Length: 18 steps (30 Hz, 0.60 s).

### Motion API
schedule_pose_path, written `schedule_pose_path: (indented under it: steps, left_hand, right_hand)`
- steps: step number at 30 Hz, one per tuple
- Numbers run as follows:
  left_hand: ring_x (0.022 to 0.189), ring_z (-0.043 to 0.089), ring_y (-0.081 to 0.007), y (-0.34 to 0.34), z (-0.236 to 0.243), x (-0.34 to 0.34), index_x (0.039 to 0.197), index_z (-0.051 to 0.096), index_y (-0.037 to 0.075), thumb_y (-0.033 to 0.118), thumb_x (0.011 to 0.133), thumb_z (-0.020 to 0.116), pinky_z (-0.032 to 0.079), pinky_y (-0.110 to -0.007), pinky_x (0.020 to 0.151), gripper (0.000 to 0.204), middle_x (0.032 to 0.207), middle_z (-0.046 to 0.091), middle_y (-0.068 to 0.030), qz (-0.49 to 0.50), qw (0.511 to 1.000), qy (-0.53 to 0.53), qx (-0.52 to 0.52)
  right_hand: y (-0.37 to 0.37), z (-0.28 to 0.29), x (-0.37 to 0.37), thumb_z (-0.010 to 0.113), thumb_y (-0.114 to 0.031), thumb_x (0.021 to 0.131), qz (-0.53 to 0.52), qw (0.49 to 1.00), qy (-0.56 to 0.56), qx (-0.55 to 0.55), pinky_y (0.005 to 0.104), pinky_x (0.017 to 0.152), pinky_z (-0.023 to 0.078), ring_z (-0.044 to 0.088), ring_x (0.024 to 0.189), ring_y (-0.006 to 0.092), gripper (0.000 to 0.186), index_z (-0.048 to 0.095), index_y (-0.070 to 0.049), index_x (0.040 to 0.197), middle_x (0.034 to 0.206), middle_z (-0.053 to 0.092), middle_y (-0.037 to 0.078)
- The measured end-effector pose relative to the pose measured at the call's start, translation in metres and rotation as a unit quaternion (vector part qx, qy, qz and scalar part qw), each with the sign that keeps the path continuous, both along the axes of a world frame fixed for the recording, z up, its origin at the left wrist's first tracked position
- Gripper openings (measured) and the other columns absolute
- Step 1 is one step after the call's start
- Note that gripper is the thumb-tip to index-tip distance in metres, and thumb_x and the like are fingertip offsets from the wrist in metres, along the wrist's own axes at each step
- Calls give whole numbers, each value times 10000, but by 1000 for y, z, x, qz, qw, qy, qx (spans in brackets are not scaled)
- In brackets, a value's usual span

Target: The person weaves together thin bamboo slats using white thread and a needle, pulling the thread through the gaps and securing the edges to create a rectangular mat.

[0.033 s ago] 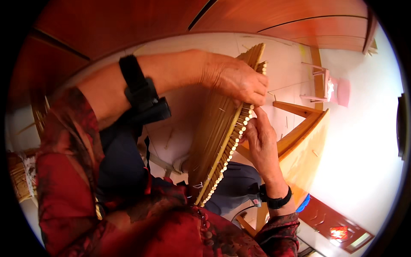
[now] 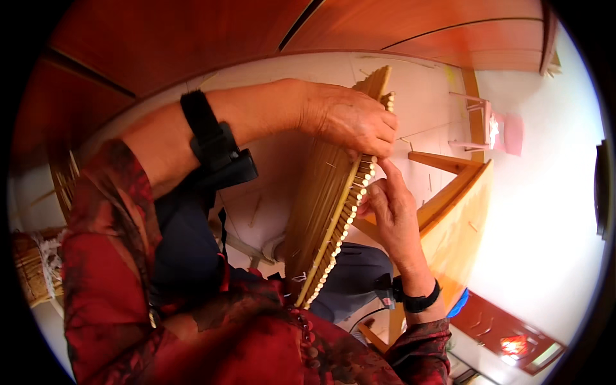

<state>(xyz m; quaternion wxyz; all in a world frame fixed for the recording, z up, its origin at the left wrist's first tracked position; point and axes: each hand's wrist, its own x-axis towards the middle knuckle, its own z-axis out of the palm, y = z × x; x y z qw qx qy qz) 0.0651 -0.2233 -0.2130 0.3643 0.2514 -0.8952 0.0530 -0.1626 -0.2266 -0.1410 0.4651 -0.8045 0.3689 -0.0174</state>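
Observation:
A stiff panel of thin brown stalks (image 2: 314,199), laid side by side, stands tilted in front of me. Pale round cut ends line its right edge, and one long stalk (image 2: 334,226) runs along that edge with stitches across it. Over the upper part of the panel, my left hand (image 2: 356,122) is closed, its fingers wrapped onto the row of ends. My right hand (image 2: 393,204) is just below, on the right side. Its index finger reaches up to the stalk ends near the left fingers; the thumb and other fingers are bent together, and what they pinch is hidden.
Right of the panel is a light wooden table or stool (image 2: 459,224) with a slanting leg. A pink chair (image 2: 507,133) stands farther right, by the white wall. Red-brown cabinet doors (image 2: 192,38) run across the top. A bundle of stalks (image 2: 38,266) lies at the far left.
The view has shifted slightly, and my left forearm and sleeve sit a little farther right in it. Both hands keep their places at the panel's edge.

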Motion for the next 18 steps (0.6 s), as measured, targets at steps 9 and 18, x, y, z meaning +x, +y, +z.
schedule_pose_path:
  steps: [9,18]
  left_hand:
    - [771,556,-176,48,27,10,743,509,117,185,687,703,407,-351,902,212,737,518,1,58,992,-109,10]
    - [746,600,-289,50,91,-5,783,513,57,247,713,762,494,-411,632,321,812,543,-64,263,936,-169,161]
  right_hand:
    - [70,54,-59,671,-45,832,42,941,22,-334,361,679,495,603,780,325,184,620,-26,1008,857,595,139]
    - [43,11,-71,688,-50,794,73,870,-115,-474,372,655,461,562,754,278,123,596,-48,875,770,538,101]
